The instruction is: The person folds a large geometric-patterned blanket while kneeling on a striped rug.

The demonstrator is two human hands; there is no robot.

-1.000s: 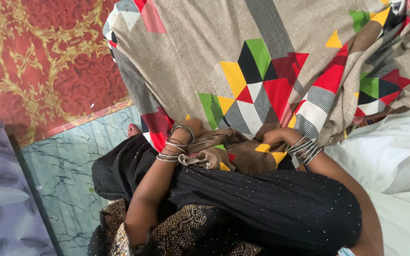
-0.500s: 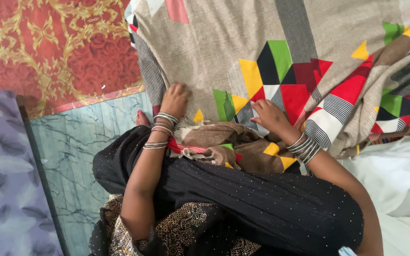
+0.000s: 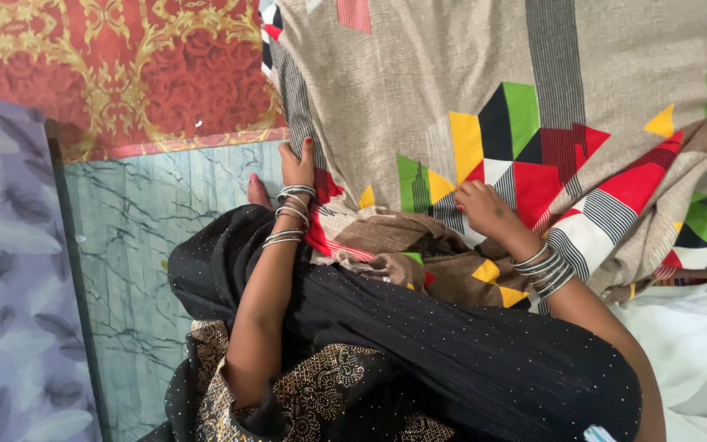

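While the sheet (image 3: 468,74) lies spread across the upper right of the view, beige with bright triangles and striped blocks, its near edge is bunched into a crumpled fold against the person's lap. The left hand (image 3: 298,164) has moved up from that bunched fold, where it sat a second ago, to the sheet's left border, and now grips the striped edge, fingers curled over the cloth and pressed together with the thumb behind. The right hand (image 3: 484,209) has likewise risen from the fold onto the flat patterned part; its fingers look loosely bent on the fabric near a white and red patch, but whether they pinch it I cannot tell. As a judgement, both hands leaving the heap for the edge and the surface suggests the cloth is being drawn out and smoothed rather than gathered.

Bangles (image 3: 290,214) ring the left wrist, and more sit on the right wrist. A black shawl (image 3: 419,352) with small dots covers the lap, over a garment with gold print. A toe shows just beside the left hand on the marbled green floor (image 3: 149,237). Beyond it lies a red and gold rug (image 3: 116,65), and a grey leaf-print cloth (image 3: 6,270) runs along the left. White bedding (image 3: 697,344) shows at lower right.
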